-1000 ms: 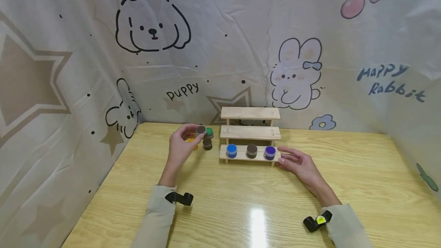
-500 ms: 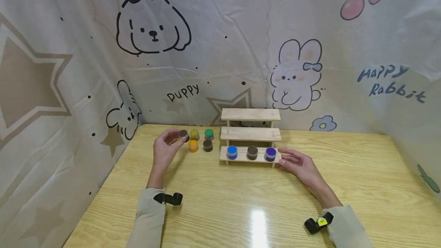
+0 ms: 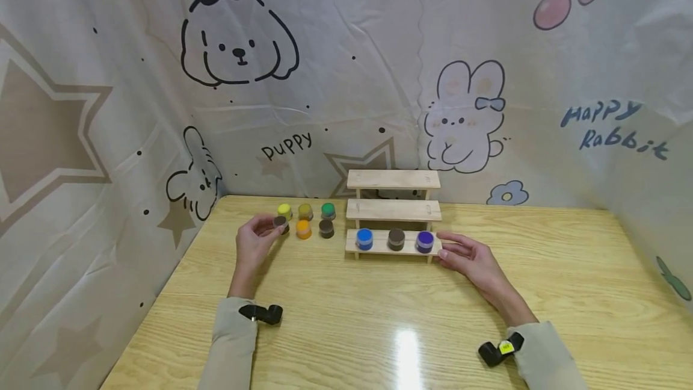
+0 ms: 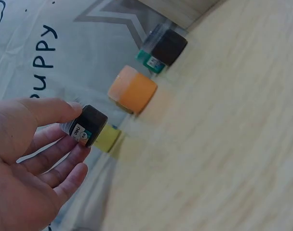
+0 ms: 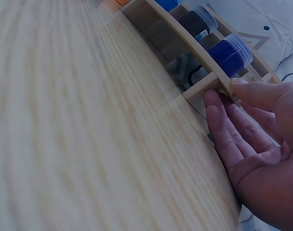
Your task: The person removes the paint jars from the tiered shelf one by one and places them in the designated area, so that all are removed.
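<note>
My left hand pinches a dark paint jar between thumb and fingers, at the left of the loose jars. Whether its base touches the table cannot be told. Beside it stand an orange paint jar and another dark jar. Behind them are yellow, olive and green jars. My right hand grips the right end of a three-step wooden display rack, thumb and fingers about the lowest step. On that step sit blue, dark brown and purple jars.
The light wood table ends at the back against a printed curtain. More curtain hangs along the left and right sides. The rack's two upper steps bear no jars.
My left hand has moved left and down with the dark jar, from over the back jars to beside the orange one. The yellow and olive jars have come into view. The right hand stays put.
</note>
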A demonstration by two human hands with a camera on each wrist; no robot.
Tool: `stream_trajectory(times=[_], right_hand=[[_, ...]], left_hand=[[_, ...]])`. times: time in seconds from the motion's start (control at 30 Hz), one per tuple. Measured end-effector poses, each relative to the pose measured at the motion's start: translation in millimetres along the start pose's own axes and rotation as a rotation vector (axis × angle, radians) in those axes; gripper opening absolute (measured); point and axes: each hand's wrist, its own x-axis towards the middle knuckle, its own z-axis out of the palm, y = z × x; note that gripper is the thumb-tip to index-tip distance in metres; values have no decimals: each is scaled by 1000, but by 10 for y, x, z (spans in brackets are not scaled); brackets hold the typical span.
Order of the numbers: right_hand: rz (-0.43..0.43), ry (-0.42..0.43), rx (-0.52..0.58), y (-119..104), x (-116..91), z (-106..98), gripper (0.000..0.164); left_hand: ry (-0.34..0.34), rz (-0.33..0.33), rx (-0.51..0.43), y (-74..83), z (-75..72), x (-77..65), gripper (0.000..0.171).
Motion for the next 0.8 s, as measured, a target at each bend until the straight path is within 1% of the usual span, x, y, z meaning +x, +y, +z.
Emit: stream_trajectory(times=[0.07,0.2,0.4,0.57,0.8], right_hand=[[-2,-1,3,-1,-2,-2,56],[-6,-4,6,2,-2,-3,55],[-7,-5,2,-5,2,-2,55],[-11,-1,-4,-11,14,-5,55],[-8,-8,0,5,7,-7,56]], left_hand=[[0,-5,-5,-42,5,12,30],[-8,-14,14,-108,11,40,32],[-12,0,90,-153,5,60,30],[-19,27,137,-149,-6,64,30],[-50,0,161,-84,-30,49,35]])
